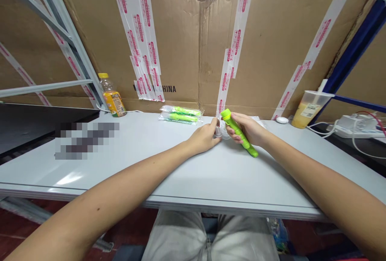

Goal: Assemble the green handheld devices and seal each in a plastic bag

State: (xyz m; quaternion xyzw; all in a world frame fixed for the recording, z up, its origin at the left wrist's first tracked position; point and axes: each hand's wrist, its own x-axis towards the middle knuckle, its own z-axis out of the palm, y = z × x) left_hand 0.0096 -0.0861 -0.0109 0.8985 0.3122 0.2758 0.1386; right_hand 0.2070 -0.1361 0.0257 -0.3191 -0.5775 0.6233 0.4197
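My right hand (247,127) is wrapped round a lime-green tube-shaped stick (237,129) with a ribbed, wider end. The stick slants, its ribbed end up to the left and its thin tail low on the right, near the tabletop. Just left of it, my left hand (203,138) rests on the table with thumb and fingers closed about a small clear plastic piece (218,131). More clear plastic (225,133) shows between the two hands, partly hidden by the fingers. Behind my left hand lie green sticks in clear bags (181,115).
Tall taped cardboard (181,48) walls off the back of the white table (144,152). A juice bottle (113,99) stands at the back left. On the right are a drink cup (308,110), a white round object (282,120) and a power strip (356,128) with cables.
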